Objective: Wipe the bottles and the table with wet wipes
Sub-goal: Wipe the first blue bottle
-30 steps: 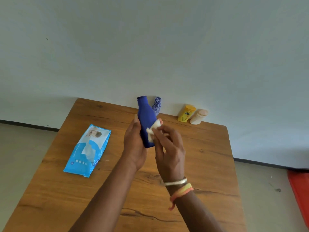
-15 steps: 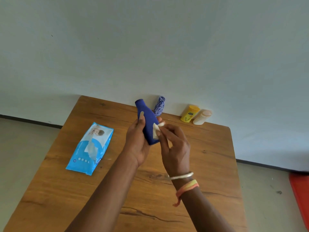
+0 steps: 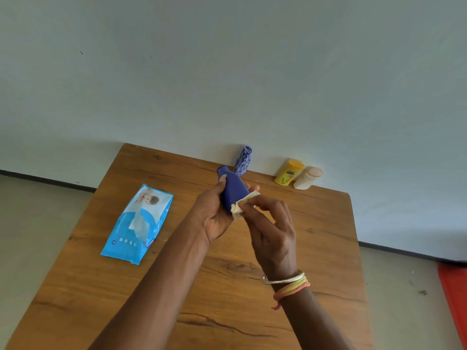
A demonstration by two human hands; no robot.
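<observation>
Above the middle of the wooden table (image 3: 316,236), my left hand (image 3: 214,213) grips a plain dark blue bottle (image 3: 233,189), its neck tilted up and to the left. My right hand (image 3: 271,231) pinches a small folded white wet wipe (image 3: 243,204) and presses it against the bottle's lower right side. At the back edge by the wall stand three more bottles: a patterned blue bottle (image 3: 243,160), a yellow bottle (image 3: 289,172) and a cream bottle (image 3: 307,178).
A light blue pack of wet wipes (image 3: 137,223) lies flat on the left part of the table. A grey wall rises right behind the table. Bare floor lies on both sides, with a red object (image 3: 454,299) on it at the far right.
The wipe has slid down the blue bottle toward its base. The bottle's neck has tipped further left, and both hands sit slightly lower over the table.
</observation>
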